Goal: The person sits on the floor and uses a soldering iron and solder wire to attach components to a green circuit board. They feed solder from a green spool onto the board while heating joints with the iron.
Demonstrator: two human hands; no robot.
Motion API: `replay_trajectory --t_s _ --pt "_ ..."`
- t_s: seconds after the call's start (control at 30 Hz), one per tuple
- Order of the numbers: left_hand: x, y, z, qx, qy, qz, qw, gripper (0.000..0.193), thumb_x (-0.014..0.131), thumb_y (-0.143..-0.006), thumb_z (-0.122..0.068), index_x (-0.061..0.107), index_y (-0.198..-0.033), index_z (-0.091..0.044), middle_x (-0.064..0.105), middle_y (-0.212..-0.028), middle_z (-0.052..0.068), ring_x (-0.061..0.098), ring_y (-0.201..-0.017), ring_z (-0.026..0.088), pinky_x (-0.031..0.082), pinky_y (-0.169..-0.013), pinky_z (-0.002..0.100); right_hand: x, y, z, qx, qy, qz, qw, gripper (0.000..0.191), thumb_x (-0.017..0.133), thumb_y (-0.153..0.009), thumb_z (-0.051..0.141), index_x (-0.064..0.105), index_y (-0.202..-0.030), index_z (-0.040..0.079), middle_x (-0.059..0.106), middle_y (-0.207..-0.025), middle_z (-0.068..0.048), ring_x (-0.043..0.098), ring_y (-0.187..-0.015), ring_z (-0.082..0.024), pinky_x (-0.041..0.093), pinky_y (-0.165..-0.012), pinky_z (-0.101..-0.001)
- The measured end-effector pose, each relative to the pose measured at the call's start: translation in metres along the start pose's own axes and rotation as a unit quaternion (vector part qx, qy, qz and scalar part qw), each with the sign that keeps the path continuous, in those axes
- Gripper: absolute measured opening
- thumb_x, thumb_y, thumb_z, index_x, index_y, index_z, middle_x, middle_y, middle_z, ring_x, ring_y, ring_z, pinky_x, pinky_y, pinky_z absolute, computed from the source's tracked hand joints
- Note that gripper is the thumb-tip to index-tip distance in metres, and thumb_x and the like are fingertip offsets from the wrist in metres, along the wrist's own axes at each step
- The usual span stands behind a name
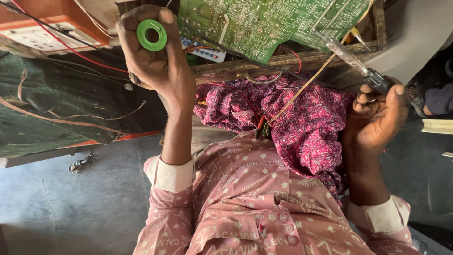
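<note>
**Green spool up on the left, iron gripped on the right**

We see our left hand (155, 56) closed around a green spool (151, 35), raised beside the green circuit board (264, 21). Pink patterned cloth (302, 118) lies between the hands. Over right, our right hand (377, 118) is clamped on a soldering iron (363, 66), tip toward the board.

Left hand (153, 56) raised, fingers curled, right hand (380, 115) closed, forearms bare

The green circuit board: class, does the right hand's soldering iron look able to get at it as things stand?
Probably yes. The right hand holds the soldering iron with its tip already at the green circuit board edge; only thin wires cross nearby.
</note>
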State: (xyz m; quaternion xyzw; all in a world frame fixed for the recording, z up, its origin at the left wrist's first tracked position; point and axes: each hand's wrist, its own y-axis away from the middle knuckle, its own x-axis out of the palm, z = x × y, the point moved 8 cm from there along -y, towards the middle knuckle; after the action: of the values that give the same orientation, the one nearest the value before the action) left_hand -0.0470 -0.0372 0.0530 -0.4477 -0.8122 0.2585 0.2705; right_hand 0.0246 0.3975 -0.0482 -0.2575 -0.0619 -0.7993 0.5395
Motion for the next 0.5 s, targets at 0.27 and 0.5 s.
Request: replay_trajectory --t_s 0.27,0.5 --pt "0.014 0.031 0.0 0.02 -0.006 -0.007 1.0 0.011 0.071 -0.113 -0.005 0.06 -0.109 -0.003 0.06 -0.099 -0.002 0.052 -0.086 0.004 0.043 -0.08 0.02 -0.03 0.002 -0.01 0.008 0.008 0.012 1.0 0.031 0.052 -0.123 0.025 0.06 -0.116 -0.004 0.069 -0.101 -0.015 0.063 -0.081 -0.015 0.051 -0.072 -0.0218" --pt "0.024 0.048 -0.006 0.006 -0.002 -0.009 1.0 0.012 0.071 -0.113 -0.007 0.06 -0.11 -0.002 0.061 -0.099 -0.002 0.052 -0.085 0.004 0.043 -0.079 0.02 -0.056 0.005 -0.007 0.012 -0.005 -0.005 1.0 0.03 0.053 -0.122 0.025 0.059 -0.121 -0.004 0.067 -0.099 -0.014 0.061 -0.078 -0.015 0.051 -0.07 -0.0213"
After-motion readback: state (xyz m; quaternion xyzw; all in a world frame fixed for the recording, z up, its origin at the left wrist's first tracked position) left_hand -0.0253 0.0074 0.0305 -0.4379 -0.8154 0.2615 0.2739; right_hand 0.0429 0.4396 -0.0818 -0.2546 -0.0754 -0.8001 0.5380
